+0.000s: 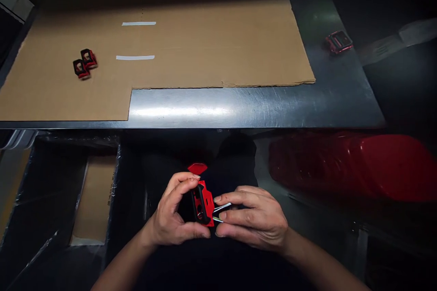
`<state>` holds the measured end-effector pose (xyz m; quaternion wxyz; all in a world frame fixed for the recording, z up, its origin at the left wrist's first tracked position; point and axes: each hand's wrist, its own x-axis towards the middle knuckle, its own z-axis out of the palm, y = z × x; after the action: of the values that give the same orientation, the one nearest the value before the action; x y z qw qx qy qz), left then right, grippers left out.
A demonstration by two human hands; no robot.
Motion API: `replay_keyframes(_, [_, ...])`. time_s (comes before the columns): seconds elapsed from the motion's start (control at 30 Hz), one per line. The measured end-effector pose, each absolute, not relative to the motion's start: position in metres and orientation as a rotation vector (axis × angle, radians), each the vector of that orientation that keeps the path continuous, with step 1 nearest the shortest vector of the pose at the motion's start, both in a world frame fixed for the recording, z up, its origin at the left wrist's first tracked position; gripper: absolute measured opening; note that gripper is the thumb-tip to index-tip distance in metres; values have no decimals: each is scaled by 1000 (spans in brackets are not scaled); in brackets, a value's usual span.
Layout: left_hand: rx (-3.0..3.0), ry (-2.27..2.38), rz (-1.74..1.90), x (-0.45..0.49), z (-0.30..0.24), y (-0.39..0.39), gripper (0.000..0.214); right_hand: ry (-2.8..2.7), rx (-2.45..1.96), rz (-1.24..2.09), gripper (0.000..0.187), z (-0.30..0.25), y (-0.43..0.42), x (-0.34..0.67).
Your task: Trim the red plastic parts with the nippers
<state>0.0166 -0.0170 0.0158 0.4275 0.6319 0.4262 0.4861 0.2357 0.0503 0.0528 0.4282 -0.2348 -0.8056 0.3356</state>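
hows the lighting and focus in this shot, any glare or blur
Head view: a bright streak of glare runs across the steel table top, the cardboard sheet darkens toward the far edge, the left hand, right hand and red plastic piece sit in dim light yet look sharp, and the glossy red shape at right looks soft and smeared.

The person's bare left hand (174, 209) sits just left of centre, its fingers (180, 184) curled over the top and the thumb (194, 232) lying low. The bare right hand (254, 218) comes in from the other side, its long fingers (239, 200) stretched nearly straight and stacked (the two hands almost meet at the fingertips). Both bare forearms (126, 259) angle up from the lower corners, wrists gently bent.
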Motion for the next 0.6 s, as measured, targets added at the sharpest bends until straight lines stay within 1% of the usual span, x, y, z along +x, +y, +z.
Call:
replay_keyframes(0.1, [1553, 1096, 1247, 15, 14, -20, 87, -2058, -551, 857, 20, 53, 50, 233])
replay_keyframes(0.23, [1525, 1109, 1249, 13, 12, -22, 85, -2139, -437, 895, 10, 55, 51, 231])
replay_keyframes(0.4, [1530, 1079, 1254, 15, 11, -20, 85, -2158, -417, 898, 5, 55, 52, 232])
replay_keyframes(0.6, [1533, 1052, 1276, 15, 9, -20, 86, -2063, -513, 914, 9, 53, 49, 231])
